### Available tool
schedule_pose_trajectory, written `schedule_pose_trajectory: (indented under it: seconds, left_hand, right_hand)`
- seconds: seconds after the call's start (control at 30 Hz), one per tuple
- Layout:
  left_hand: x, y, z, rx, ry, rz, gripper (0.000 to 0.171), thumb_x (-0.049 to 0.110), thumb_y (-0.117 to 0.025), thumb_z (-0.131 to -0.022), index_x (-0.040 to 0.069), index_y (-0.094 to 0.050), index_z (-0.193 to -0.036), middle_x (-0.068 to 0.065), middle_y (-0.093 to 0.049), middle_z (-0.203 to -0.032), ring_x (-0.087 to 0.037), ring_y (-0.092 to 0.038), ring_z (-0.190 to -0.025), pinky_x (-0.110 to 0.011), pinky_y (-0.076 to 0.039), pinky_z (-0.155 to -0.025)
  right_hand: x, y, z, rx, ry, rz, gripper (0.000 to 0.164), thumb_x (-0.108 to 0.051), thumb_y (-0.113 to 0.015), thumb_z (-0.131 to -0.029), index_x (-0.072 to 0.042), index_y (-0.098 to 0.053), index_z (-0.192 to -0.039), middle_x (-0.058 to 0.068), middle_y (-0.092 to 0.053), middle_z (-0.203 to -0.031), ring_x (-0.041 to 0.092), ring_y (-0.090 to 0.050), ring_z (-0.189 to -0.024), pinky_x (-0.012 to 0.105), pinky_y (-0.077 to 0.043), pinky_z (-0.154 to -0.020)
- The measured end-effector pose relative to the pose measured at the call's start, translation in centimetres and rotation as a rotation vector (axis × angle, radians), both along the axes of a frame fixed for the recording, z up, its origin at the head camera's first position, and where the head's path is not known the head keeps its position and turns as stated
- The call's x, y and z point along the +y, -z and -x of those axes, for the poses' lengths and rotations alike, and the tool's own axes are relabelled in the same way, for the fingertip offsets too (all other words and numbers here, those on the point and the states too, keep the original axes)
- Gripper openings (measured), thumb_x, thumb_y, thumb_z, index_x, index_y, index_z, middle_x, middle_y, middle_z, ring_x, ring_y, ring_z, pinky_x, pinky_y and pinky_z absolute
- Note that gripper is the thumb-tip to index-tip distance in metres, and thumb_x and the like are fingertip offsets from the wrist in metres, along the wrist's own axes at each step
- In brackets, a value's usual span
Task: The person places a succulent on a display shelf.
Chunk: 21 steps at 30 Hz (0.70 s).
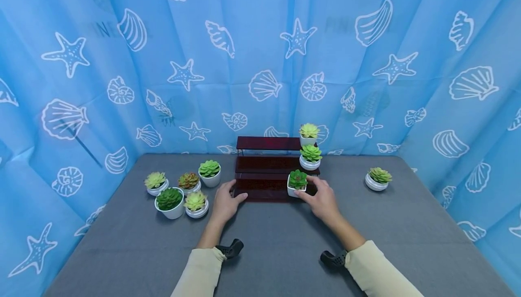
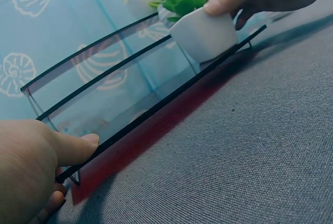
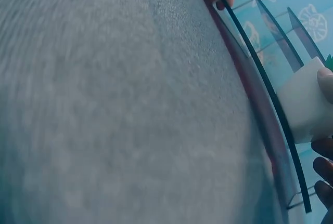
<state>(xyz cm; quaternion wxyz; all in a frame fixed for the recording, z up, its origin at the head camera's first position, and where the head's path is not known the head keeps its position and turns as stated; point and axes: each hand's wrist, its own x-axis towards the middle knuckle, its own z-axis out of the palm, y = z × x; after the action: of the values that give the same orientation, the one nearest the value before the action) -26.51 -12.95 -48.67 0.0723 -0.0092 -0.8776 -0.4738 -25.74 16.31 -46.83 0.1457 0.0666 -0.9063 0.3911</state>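
Note:
A dark red, see-through three-tier display stand point(image 1: 260, 165) stands at the back of the table. With thumb and fingers my right hand point(image 1: 323, 200) holds a green succulent in a square white pot point(image 1: 297, 181) at the right part of the lowest tier. In the left wrist view that pot point(image 2: 204, 36) looks slightly tilted, its base at the tier's front edge. My left hand point(image 1: 224, 204) grips the left end of the lowest tier, thumb above and fingers below. Behind the held pot, a succulent in a round pot point(image 1: 310, 157) sits on the middle tier and a pale one point(image 1: 308, 134) on the top tier.
Several potted succulents cluster left of the stand, among them a dark green one point(image 1: 170, 203), a reddish one point(image 1: 189, 182) and a bright green one point(image 1: 209, 173). Another succulent point(image 1: 377, 179) stands alone at the right. Behind the table hangs a blue shell-print curtain point(image 1: 252, 48).

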Motion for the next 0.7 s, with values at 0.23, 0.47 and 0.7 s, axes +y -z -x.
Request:
schedule_pose_trajectory:
  seconds: [0.23,0.47,0.7]
  left_hand:
    - [-0.1,-0.1,0.0,0.000,0.013,-0.006,0.061,0.021,-0.072,-0.089,-0.003,-0.048,-0.140,-0.022,-0.051,-0.135,-0.036,-0.051,-0.121,-0.047,-0.046,-0.097]
    - [-0.1,-0.1,0.0,-0.002,0.016,-0.013,0.061,0.020,-0.072,-0.089,-0.003,-0.048,-0.140,-0.023,-0.050,-0.135,-0.036,-0.051,-0.121,-0.048,-0.046,-0.096]
    - [-0.2,0.1,0.1,-0.006,0.016,-0.006,0.060,0.021,-0.072,-0.089,-0.003,-0.048,-0.140,-0.022,-0.050,-0.136,-0.036,-0.051,-0.122,-0.048,-0.045,-0.097]
  right_hand:
    - [-1.1,-0.1,0.3,-0.018,-0.031,0.013,0.059,-0.029,-0.080,-0.081,-0.002,-0.058,-0.129,0.017,-0.061,-0.117,0.033,-0.056,-0.107,0.051,-0.045,-0.089]
    - [-1.8,0.0,0.7,-0.044,-0.035,0.039,0.058,-0.027,-0.080,-0.082,-0.002,-0.058,-0.130,0.016,-0.062,-0.119,0.032,-0.056,-0.111,0.050,-0.044,-0.093]
    - [-2.0,0.1,0.8,-0.051,-0.051,0.076,0.057,-0.027,-0.079,-0.083,-0.003,-0.058,-0.130,0.015,-0.063,-0.121,0.030,-0.057,-0.112,0.050,-0.043,-0.095]
